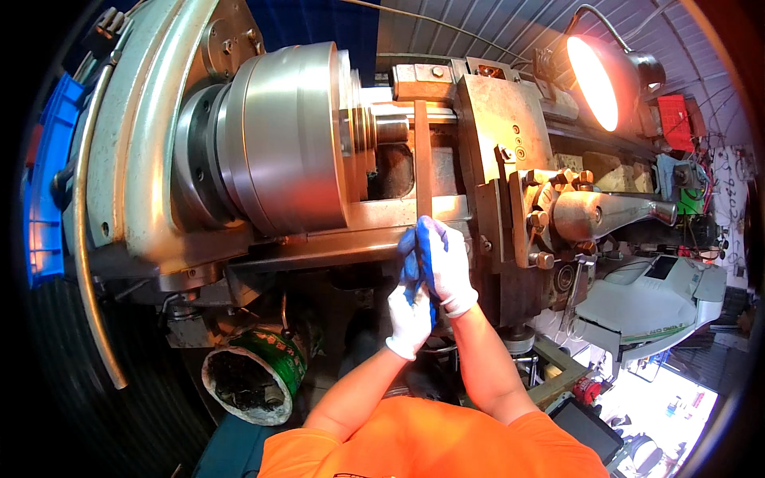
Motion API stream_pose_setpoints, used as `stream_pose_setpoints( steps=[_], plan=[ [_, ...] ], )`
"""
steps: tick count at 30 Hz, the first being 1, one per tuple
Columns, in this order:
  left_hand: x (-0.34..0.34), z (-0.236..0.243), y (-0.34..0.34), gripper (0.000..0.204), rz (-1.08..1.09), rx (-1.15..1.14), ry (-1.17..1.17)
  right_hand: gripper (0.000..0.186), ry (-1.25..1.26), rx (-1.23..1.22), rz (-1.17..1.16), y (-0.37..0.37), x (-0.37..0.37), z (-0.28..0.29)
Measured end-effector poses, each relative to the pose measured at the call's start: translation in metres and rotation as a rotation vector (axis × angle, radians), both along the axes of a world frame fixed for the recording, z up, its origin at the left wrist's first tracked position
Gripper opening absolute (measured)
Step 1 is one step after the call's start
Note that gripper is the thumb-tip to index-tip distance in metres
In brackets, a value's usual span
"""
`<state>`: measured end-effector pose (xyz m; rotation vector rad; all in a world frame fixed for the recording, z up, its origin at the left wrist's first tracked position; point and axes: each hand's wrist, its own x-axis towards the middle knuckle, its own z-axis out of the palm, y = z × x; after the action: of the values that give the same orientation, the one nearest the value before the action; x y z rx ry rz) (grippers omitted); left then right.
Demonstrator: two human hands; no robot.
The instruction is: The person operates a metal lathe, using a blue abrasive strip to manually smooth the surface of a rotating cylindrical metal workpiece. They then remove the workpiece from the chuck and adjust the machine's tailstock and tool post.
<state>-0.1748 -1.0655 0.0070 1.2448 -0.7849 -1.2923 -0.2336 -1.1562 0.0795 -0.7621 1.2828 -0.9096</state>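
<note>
Both my hands wear white gloves with blue palms and are closed one above the other on a long, flat brown file (424,163). My right hand (446,267) is the farther one, its fingers wrapped round the near part of the file. My left hand (409,307) grips lower, close to my body, around the handle end, which the gloves hide. The file points away from me, its far part beside the end of a small round metal workpiece (392,129). That piece sticks out of a large lathe chuck (288,139), whose jaws look smeared as if turning. Contact with the workpiece I cannot tell.
Right of the file stands the lathe carriage (498,119) with a bolted tool post (535,215) and a clamp lever (613,213). A lit lamp (592,84) hangs behind. A green sack (279,358) of dark scrap stands below left, near a bent metal bar (84,239).
</note>
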Motion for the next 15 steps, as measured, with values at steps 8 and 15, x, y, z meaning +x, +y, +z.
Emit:
stream_pose_setpoints(
  steps=[8, 15],
  plan=[
    [0.000, -0.017, 0.011, 0.030, 0.033, 0.079, 0.036, 0.041, -0.009, -0.018, 0.055, 0.004, 0.002, -0.025],
    [0.000, -0.014, -0.002, 0.032, 0.050, 0.043, -0.007, 0.041, 0.019, 0.006, 0.044, -0.004, 0.005, -0.024]
  ],
)
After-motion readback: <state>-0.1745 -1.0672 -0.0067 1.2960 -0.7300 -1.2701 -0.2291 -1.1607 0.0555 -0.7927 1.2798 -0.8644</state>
